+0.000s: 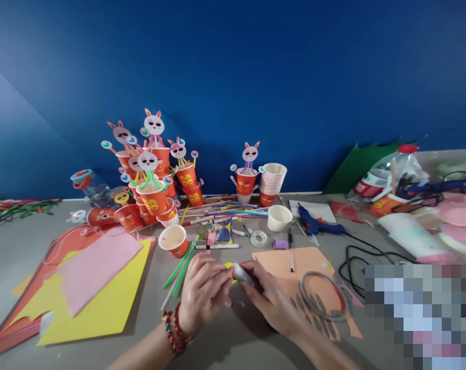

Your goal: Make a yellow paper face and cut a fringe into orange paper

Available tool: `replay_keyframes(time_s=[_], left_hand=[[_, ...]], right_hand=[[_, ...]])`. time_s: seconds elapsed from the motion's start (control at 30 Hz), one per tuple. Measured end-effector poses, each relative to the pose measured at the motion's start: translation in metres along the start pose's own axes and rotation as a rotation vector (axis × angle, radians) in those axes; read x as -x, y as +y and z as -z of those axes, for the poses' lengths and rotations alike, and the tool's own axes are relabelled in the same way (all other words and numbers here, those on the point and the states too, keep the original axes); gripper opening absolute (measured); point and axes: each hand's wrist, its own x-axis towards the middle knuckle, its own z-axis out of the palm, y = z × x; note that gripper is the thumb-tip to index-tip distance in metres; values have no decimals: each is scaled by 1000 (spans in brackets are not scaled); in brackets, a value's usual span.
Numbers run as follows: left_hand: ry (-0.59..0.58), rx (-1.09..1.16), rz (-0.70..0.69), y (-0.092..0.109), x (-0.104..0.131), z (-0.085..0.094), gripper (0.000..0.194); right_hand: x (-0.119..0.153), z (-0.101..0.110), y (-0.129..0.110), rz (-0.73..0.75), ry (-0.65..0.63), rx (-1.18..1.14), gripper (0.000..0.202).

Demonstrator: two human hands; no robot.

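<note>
My left hand [204, 285], with red bead bracelets at the wrist, is closed in a pinch at a small yellow paper piece [229, 265], most of it hidden by the fingers. Closed around a whitish tube that looks like a glue stick [242, 273] is my right hand [267, 295]. The tube's end meets the yellow piece in front of my left fingertips. A small pink piece [228, 301] shows just below the hands. Green pipe cleaners [183, 270] lie beside my left hand, and an orange paper sheet [304, 262] is by my right.
Red paper cups with rabbit faces [153, 198] crowd the back left. Stacked cups [272, 180] stand at the back centre. A blue glue gun [318, 224], its black cord, a tape roll [323, 295] and a plastic bottle [372, 177] are right. Yellow paper [113, 303] lies left.
</note>
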Motion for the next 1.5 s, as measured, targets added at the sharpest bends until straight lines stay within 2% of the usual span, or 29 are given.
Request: replay_keyframes(time_s=[0.13, 0.43, 0.63, 0.73, 0.8, 0.93, 0.97, 1.03, 1.13, 1.2, 1.3, 1.37, 1.5], left_hand=[[-28, -6, 16, 0, -1, 0, 29], [-5, -44, 35, -1, -1, -2, 23], [37, 92, 117, 2, -5, -3, 22], [50, 238, 283, 2, -5, -2, 13], [41, 377, 463, 0, -4, -3, 8], [59, 709, 863, -8, 1, -10, 17], [66, 753, 927, -10, 3, -12, 19], [63, 758, 967, -15, 5, -15, 22], [40, 683, 912, -20, 6, -15, 23], [23, 604, 828, -22, 5, -12, 18], [-61, 318, 485, -25, 3, -6, 11], [-149, 109, 242, -28, 2, -4, 14], [-324, -143, -20, -36, 4, -3, 14]], right_hand=[[0, -2, 1, -7, 4, -14, 18], [-1, -5, 0, 5, 5, -42, 18], [0, -3, -4, -21, 5, -12, 20], [-1, -2, -8, -33, 2, -24, 21], [-2, 0, -9, -43, 10, -71, 22], [-5, 6, -6, -79, 95, -171, 23], [-5, 7, -4, -83, 118, -174, 23], [-7, 8, 0, -83, 147, -142, 21], [-9, 8, 7, -80, 159, -22, 13], [-10, 7, 10, -85, 149, 82, 12], [-9, 5, 13, -95, 117, 209, 14], [-8, 5, 13, -94, 85, 262, 14], [-7, 4, 13, -21, 3, 302, 20]])
